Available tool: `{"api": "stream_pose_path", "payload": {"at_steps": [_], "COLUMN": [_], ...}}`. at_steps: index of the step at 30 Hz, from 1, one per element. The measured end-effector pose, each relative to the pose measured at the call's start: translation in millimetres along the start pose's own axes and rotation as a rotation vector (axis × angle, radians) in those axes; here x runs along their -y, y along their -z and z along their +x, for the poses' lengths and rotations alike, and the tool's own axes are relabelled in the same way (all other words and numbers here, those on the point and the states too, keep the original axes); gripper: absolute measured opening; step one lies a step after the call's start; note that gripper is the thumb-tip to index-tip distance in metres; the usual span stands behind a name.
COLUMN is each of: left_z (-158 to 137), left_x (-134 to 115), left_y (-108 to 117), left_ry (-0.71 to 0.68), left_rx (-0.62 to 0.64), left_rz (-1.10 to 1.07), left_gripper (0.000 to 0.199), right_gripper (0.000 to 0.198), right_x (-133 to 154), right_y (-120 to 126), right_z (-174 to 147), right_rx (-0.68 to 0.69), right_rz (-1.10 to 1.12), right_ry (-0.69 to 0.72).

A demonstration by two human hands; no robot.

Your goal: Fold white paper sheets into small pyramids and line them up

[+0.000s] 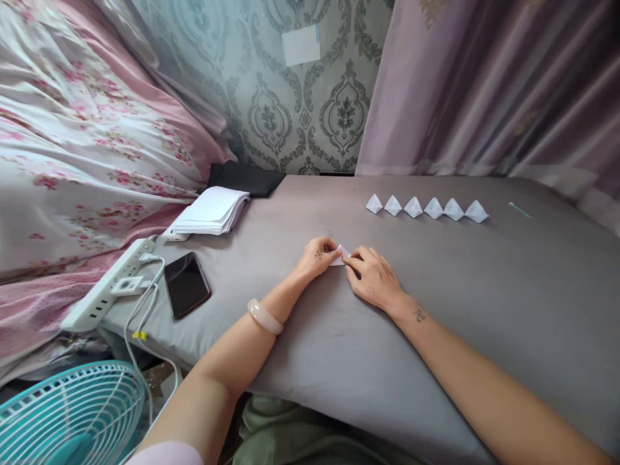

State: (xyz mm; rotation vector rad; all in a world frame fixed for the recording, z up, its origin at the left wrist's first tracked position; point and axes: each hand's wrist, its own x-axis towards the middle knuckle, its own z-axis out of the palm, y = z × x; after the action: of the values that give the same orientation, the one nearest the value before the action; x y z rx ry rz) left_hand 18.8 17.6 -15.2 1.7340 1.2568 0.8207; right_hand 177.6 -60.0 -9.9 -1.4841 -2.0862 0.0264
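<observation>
A small piece of folded white paper (340,254) lies at the middle of the grey-covered table (300,336), between my two hands. My left hand (320,256) pinches its left side between thumb and fingers. From the right, my right hand (372,274) presses its fingertips and thumb on the paper's right edge. Parts of the paper are hidden under the fingers. Farther back on the right stands a row of several folded white paper shapes (413,207) with pointed tops.
A stack of white paper (210,211) rests at the back left, by a black folded cloth (249,179). A phone (188,285) lies near a white power strip (109,284) with cables. A teal fan (72,413) stands at lower left. A thin stick (520,210) lies far right.
</observation>
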Motion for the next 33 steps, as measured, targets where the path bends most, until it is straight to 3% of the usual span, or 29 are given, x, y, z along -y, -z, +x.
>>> {"api": "stream_pose_path", "payload": {"at_steps": [2,5,8,10,13,18,21,26,30,33], "left_z": [-3.6,-10.1,-14.4,-15.9,-18.7,-26.1,-28.3,-26.0,-24.6,-25.2], "left_x": [-5.1,-16.2,-24.9,-27.6,-28.8,-31.7,-33.2,-29.5,-25.4,-24.0], "left_y": [2.2,8.2,10.4,6.7,-3.2,-10.2,-6.0,4.9,10.0,10.8], "left_ry": [0.067,0.224,0.355,0.376,0.379,0.381,0.183,-0.148,-0.391,-0.467], "left_rx": [-0.006,-0.012,0.053,0.102,0.111,0.06,0.088,0.046,-0.098,-0.134], "left_rz": [-0.241,-0.674,-0.982,-1.072,-1.125,-1.017,-0.766,-0.34,-0.185,-0.114], "left_gripper": [0.018,0.025,0.023,0.021,0.019,0.032,0.035,0.015,0.006,0.012], "right_gripper": [0.028,0.031,0.043,0.047,0.045,0.032,0.027,0.024,0.025,0.015], "right_x": [-3.9,-8.5,-4.6,2.9,12.7,7.0,-0.4,-1.1,-2.1,-6.5], "right_y": [-1.5,-1.0,1.7,2.6,0.8,-5.9,-5.5,2.0,4.0,3.4], "right_z": [4.4,12.2,16.7,16.7,14.0,8.2,4.7,1.7,3.3,4.2], "right_rx": [-0.157,-0.415,-0.326,-0.199,-0.172,-0.233,-0.296,-0.343,-0.426,-0.438], "right_rz": [0.196,0.552,0.894,1.025,1.064,0.797,0.586,0.307,0.281,0.299], "right_ry": [-0.078,-0.327,-0.551,-0.557,-0.504,-0.47,-0.344,-0.076,-0.028,-0.015]}}
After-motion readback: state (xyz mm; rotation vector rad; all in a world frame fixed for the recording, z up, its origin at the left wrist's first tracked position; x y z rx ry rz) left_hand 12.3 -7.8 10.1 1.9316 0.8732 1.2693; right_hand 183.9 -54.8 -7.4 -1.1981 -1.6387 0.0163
